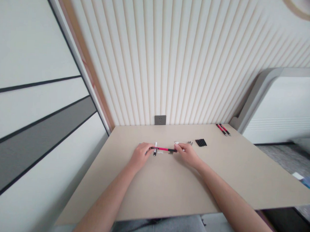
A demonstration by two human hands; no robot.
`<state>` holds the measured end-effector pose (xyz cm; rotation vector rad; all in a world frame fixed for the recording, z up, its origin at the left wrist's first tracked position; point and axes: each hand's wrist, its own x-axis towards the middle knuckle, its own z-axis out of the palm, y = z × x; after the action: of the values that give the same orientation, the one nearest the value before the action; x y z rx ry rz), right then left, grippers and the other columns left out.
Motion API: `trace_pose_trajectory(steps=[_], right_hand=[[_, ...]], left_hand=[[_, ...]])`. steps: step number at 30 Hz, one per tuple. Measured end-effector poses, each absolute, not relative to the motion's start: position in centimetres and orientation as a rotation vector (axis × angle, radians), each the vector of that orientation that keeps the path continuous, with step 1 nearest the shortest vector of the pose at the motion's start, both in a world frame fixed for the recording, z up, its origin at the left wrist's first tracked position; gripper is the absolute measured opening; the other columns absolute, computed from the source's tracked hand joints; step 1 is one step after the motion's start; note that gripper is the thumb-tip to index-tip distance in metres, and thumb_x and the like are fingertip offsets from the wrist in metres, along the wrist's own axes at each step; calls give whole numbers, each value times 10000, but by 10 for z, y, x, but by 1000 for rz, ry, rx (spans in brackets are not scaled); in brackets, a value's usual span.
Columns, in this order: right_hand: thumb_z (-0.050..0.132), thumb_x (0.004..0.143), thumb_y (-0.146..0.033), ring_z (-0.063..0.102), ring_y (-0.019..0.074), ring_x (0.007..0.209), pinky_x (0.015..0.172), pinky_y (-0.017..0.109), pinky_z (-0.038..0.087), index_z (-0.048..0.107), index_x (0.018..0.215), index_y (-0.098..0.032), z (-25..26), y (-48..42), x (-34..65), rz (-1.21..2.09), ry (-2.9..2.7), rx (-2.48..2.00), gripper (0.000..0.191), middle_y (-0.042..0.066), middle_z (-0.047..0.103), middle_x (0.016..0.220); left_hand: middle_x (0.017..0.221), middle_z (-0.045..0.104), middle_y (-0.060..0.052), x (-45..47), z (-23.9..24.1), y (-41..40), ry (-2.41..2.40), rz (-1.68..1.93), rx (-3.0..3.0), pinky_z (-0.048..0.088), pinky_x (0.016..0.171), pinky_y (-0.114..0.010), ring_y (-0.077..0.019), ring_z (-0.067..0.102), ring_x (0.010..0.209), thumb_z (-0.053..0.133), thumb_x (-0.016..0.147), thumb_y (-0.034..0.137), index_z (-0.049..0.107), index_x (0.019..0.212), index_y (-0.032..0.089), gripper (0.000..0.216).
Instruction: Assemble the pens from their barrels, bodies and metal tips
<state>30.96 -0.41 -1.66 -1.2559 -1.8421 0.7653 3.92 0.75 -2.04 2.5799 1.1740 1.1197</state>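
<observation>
Tiny white parts [159, 152], indistinct.

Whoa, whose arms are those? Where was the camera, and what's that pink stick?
Those arms belong to a real person, and there's no machine here. This one picture comes from a camera worn on the person's head, looking forward and down, so we see what they see. Their left hand and right hand hold a pink and black pen, one hand at each end. On the beige table lie tiny white pieces, small metal bits and a row of black tubes. Two more red and black pens lie at the far corner.
</observation>
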Motion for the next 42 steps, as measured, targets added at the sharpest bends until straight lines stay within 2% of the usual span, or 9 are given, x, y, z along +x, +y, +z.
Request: trace_pose_trajectory(steps=[3, 5, 9, 14, 21, 27, 34, 38, 42], right_hand=[[545, 889, -428, 585, 181, 757, 686, 289, 434, 673, 935, -184, -15, -5, 310, 782, -1830, -1170, 279, 32, 665, 812], [634, 831, -404, 603, 195, 842, 741, 301, 452, 651, 1052, -197, -14, -7, 309, 803, -1824, -1109, 303, 49, 681, 926], [576, 865, -415, 587, 187, 770, 700, 299, 434, 675, 875, -201, -13, -7, 308, 782, -1834, -1176, 237, 35, 679, 820], [456, 924, -463, 527, 163, 655, 605, 277, 384, 656, 734, -186, -18, -4, 310, 744, -1876, -1255, 391, 15, 627, 667], [497, 910, -443, 546, 172, 699, 631, 289, 399, 672, 794, -194, -15, -8, 308, 728, -1874, -1207, 326, 32, 668, 753], [606, 845, -386, 594, 188, 773, 706, 308, 448, 674, 1000, -203, -15, -8, 305, 744, -1834, -1191, 250, 44, 693, 860], [534, 890, -343, 595, 177, 701, 642, 281, 419, 690, 852, -207, -10, -9, 308, 717, -1907, -1213, 210, 23, 691, 746], [501, 912, -322, 562, 155, 607, 612, 272, 383, 678, 751, -208, -9, -11, 310, 660, -1988, -1240, 265, 6, 668, 663], [470, 933, -334, 544, 147, 582, 598, 267, 370, 671, 734, -201, -10, -11, 309, 667, -2004, -1228, 312, 8, 655, 643]], left_hand=[[908, 688, -43, 39, -20, 8, 1195, 1139, 2568, 479, 791, -319, -196, 624, 866, 544, 940, 201, 630, 981, 197, 95], [903, 686, -41, 39, -20, 8, 1206, 1153, 2557, 482, 792, -321, -195, 624, 863, 541, 940, 202, 631, 981, 201, 99], [923, 675, -50, 38, -21, 8, 1173, 1172, 2553, 488, 817, -344, -201, 611, 887, 547, 937, 215, 631, 988, 206, 98], [984, 648, -64, 38, -20, 9, 1112, 1200, 2566, 483, 875, -374, -211, 584, 962, 569, 928, 220, 636, 984, 211, 88], [906, 648, -56, 39, -17, 8, 1184, 1185, 2564, 474, 807, -352, -215, 571, 888, 580, 922, 227, 637, 956, 202, 71], [844, 646, -48, 39, -19, 9, 1219, 1168, 2577, 460, 749, -337, -213, 565, 831, 591, 916, 242, 637, 907, 201, 62], [844, 664, -50, 38, -18, 9, 1168, 1086, 2670, 453, 793, -364, -214, 573, 843, 591, 917, 253, 658, 904, 210, 81], [840, 674, -42, 38, -15, 7, 1158, 1062, 2722, 444, 806, -364, -214, 572, 852, 573, 931, 257, 662, 908, 217, 101], [853, 675, -43, 38, -13, 6, 1160, 1078, 2727, 443, 816, -361, -214, 574, 866, 572, 934, 271, 666, 925, 217, 108]])
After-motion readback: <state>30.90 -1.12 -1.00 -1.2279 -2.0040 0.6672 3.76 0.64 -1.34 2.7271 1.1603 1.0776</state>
